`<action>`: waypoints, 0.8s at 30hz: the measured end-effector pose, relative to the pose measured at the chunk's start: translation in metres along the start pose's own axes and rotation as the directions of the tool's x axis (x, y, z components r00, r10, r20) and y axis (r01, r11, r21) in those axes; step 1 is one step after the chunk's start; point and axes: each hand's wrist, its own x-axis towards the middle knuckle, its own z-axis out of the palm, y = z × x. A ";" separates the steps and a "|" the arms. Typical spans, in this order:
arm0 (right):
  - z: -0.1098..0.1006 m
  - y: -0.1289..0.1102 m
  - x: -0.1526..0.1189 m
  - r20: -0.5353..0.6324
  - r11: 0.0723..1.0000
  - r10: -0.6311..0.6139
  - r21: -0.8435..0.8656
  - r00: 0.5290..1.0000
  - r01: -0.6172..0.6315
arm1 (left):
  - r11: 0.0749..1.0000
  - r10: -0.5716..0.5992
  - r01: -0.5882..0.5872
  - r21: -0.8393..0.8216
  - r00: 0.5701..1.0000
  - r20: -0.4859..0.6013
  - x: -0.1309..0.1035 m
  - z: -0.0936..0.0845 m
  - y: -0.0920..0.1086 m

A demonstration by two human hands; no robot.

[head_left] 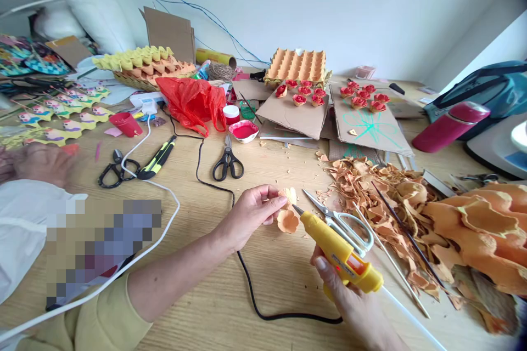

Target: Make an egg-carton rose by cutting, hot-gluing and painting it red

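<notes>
Near the middle of the table, my left hand [257, 207] pinches a small pale orange carton petal piece [290, 196] between thumb and fingers. My right hand [343, 299] is wrapped round a yellow glue gun [340, 252], its dark nozzle pointing up and left, close to the petal piece. A white glue stick [409, 315] runs out of the gun's back end. Just below my left fingertips lies an orange flower-shaped cutout [287, 221]. White-handled scissors [343, 225] rest behind the gun, partly covered by it.
Carton scraps [370, 192] and orange egg trays [481, 230] cover the right side. Red paper flowers stand on cardboard [294, 112] behind. Black scissors [228, 162], a red paint dish [244, 130] and a black cable [251, 285] lie centrally. Another person's hands [45, 163] are at left.
</notes>
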 end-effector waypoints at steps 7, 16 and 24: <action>0.001 0.003 0.001 -0.015 1.000 0.009 -0.007 1.000 -0.009 | 1.000 -0.022 0.022 0.020 1.000 -0.008 -0.001 0.002 0.000; 0.007 0.006 -0.007 -0.118 0.994 0.079 -0.060 0.990 -0.087 | 1.000 -0.022 0.022 0.019 1.000 0.000 -0.002 0.001 0.001; 0.003 0.016 -0.003 -0.071 0.988 -0.040 -0.149 0.997 0.029 | 1.000 -0.021 0.020 0.024 0.999 0.025 -0.001 0.002 0.000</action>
